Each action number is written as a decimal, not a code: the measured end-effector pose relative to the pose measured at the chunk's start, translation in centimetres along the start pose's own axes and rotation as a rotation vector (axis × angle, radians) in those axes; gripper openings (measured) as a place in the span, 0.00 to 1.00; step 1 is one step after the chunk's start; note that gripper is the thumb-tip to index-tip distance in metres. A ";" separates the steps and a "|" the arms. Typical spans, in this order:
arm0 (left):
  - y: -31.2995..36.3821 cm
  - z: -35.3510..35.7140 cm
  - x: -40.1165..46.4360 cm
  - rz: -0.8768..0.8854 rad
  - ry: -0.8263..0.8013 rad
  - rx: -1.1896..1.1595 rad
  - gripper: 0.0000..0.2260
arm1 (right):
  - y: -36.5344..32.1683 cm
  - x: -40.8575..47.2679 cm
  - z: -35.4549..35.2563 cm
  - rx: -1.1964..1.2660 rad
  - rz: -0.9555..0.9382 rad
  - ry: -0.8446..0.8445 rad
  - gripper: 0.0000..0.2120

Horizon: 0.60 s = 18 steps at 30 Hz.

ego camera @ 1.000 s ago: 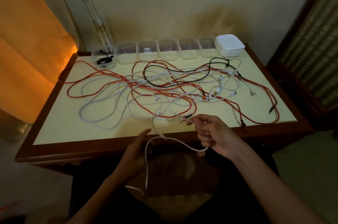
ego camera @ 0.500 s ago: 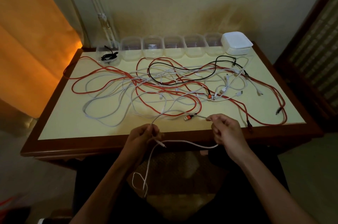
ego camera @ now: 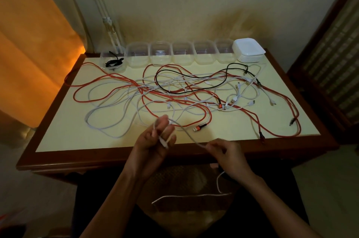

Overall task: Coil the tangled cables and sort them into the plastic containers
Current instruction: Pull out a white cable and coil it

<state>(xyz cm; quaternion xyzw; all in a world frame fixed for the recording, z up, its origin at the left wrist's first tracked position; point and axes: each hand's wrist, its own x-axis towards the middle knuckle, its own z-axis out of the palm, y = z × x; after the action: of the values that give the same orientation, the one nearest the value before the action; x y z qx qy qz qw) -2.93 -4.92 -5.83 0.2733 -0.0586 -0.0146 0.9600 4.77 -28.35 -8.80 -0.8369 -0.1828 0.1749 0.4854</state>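
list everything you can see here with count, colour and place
clear plastic containers: six, in a row along the table's far edge
coiled black cable: one, inside the leftmost container
white plastic lids: one stack, far right corner
red cables, white cables: count unclear, tangled across the table
loose black cable: one, in the tangle's far middle
wooden table with pale yellow top: one
orange curtain: left
left hand: holds loops of a white cable
right hand: pinches the same cable
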 end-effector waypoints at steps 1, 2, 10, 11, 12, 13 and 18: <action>0.2 0.2 0.3 0.059 0.060 0.029 0.10 | -0.1 -0.4 0.5 -0.026 -0.028 -0.104 0.07; 0.4 0.4 0.4 0.091 0.135 0.033 0.10 | -0.5 -1.0 0.9 -0.060 -0.027 -0.220 0.08; -0.4 -1.4 -1.4 0.132 0.525 0.718 0.10 | -3.1 -2.9 2.1 -0.020 -0.081 -0.477 0.11; -0.6 -1.4 -1.7 0.097 0.517 0.850 0.09 | -3.5 -2.8 2.1 -0.001 -0.127 -0.423 0.10; -0.8 -1.4 -2.0 0.055 0.490 0.938 0.09 | -3.9 -2.7 2.1 0.017 -0.166 -0.361 0.09; -1.0 -1.2 -2.2 0.010 0.452 0.997 0.09 | -4.3 -2.5 2.1 0.025 -0.203 -0.292 0.08; -2.1 -0.4 -2.6 -0.132 0.291 1.101 0.10 | -5.2 -1.1 1.9 0.011 -0.299 -0.076 0.06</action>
<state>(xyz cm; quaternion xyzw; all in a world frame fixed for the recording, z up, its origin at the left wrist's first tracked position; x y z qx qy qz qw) -5.41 -6.37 -7.53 0.7354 0.0925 -0.0040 0.6713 2.18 -25.06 -4.98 -0.7904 -0.3227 0.1333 0.5034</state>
